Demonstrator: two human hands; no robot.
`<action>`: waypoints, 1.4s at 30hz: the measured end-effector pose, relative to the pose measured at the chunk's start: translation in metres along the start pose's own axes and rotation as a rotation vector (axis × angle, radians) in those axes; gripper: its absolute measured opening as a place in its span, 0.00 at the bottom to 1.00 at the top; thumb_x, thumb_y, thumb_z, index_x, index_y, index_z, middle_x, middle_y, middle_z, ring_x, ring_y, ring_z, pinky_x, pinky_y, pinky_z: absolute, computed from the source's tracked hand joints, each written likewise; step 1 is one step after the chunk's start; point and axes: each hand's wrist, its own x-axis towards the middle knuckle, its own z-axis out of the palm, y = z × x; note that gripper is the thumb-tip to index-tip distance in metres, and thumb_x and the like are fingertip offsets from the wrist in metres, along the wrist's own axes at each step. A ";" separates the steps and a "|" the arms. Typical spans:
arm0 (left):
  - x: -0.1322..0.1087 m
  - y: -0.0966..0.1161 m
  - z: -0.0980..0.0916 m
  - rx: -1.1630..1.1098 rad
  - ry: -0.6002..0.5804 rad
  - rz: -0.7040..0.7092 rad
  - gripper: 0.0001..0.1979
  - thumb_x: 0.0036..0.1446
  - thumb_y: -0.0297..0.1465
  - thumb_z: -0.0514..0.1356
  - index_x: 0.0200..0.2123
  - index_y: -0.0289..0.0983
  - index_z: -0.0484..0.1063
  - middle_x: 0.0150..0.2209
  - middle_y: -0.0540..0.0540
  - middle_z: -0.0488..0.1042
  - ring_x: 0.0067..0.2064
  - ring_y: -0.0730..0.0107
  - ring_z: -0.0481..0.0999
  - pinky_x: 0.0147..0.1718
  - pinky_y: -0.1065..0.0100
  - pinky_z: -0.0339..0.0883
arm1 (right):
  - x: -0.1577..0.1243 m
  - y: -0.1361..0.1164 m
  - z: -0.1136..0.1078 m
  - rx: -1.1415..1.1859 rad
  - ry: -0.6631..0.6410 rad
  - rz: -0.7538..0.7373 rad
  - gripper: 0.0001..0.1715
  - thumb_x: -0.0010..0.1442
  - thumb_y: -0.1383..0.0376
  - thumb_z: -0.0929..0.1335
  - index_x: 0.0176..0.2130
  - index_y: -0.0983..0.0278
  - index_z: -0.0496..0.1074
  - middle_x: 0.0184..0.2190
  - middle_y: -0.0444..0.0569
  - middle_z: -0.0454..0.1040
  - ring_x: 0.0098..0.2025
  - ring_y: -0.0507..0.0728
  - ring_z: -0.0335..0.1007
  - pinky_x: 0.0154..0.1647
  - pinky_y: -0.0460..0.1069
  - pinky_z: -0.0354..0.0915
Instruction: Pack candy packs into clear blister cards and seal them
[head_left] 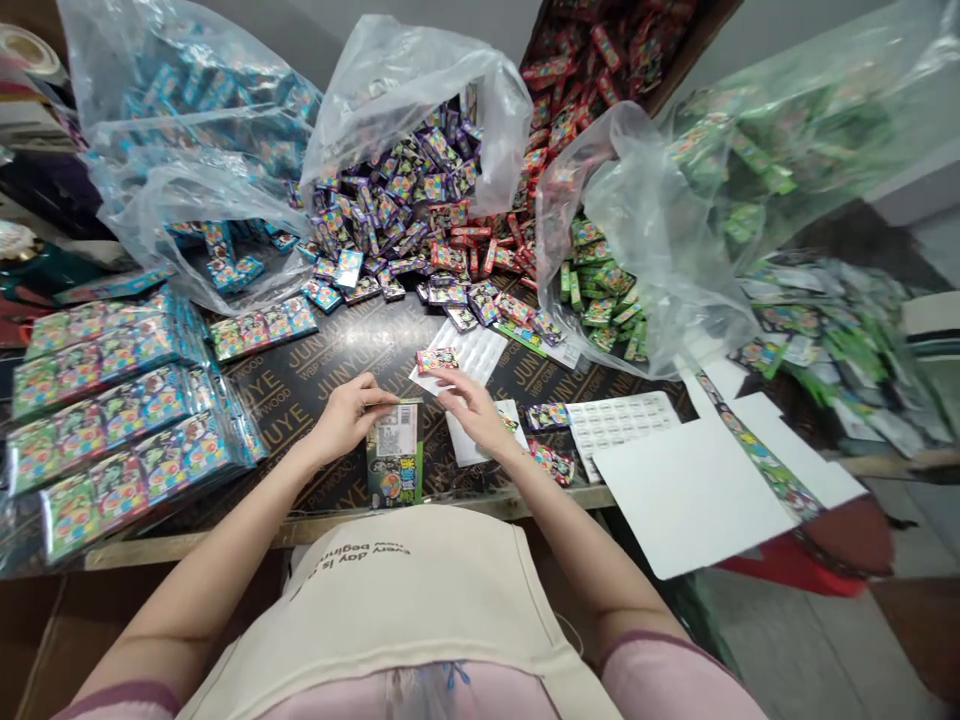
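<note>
My left hand (pixel 352 415) is closed in a pinch at the top edge of a small black-and-green printed packet sleeve (pixel 394 465), which has a pale barcode panel. The sleeve lies close to the table's front edge. My right hand (pixel 480 415) has its fingers a little apart, their tips at the near edge of a small red candy box (pixel 436 360). Whether they grip it, I cannot tell for sure. Beneath the right hand lies a white sheet (pixel 469 448) with a small green piece partly hidden by the wrist. A purple box (pixel 548 416) and a red box (pixel 551 462) lie beside it.
Clear bags spill blue (pixel 225 262), purple (pixel 397 190) and green boxes (pixel 600 280) at the back; red boxes (pixel 487 250) lie between. Filled strips (pixel 120 440) are stacked left. A sticker sheet (pixel 622 425), white card (pixel 682 490) and green sleeves (pixel 847 340) lie right.
</note>
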 end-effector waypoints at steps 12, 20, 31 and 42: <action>-0.003 -0.007 0.008 -0.048 0.032 -0.028 0.08 0.57 0.29 0.60 0.36 0.37 0.79 0.29 0.48 0.66 0.33 0.71 0.69 0.33 0.69 0.62 | -0.032 0.070 -0.032 -0.771 -0.024 0.095 0.08 0.57 0.70 0.67 0.27 0.63 0.73 0.32 0.52 0.70 0.40 0.60 0.61 0.42 0.54 0.55; -0.005 -0.001 0.010 -0.063 0.080 -0.086 0.08 0.57 0.30 0.59 0.35 0.38 0.79 0.29 0.49 0.66 0.33 0.70 0.69 0.33 0.69 0.62 | -0.034 0.074 -0.027 -0.670 -0.016 0.138 0.09 0.56 0.74 0.61 0.28 0.62 0.63 0.28 0.50 0.67 0.34 0.58 0.61 0.37 0.51 0.57; -0.007 0.001 0.015 -0.099 0.126 -0.097 0.07 0.55 0.26 0.59 0.35 0.37 0.78 0.32 0.48 0.71 0.35 0.70 0.71 0.36 0.69 0.64 | -0.006 0.018 -0.030 -0.154 0.094 0.158 0.06 0.55 0.65 0.64 0.28 0.62 0.62 0.26 0.43 0.64 0.28 0.52 0.61 0.32 0.47 0.59; -0.010 0.006 0.013 -0.113 0.232 -0.138 0.02 0.48 0.25 0.63 0.26 0.36 0.73 0.28 0.47 0.75 0.32 0.68 0.73 0.33 0.67 0.65 | 0.041 -0.057 0.031 0.302 -0.377 0.172 0.22 0.52 0.64 0.69 0.47 0.60 0.60 0.24 0.37 0.63 0.26 0.50 0.61 0.29 0.46 0.55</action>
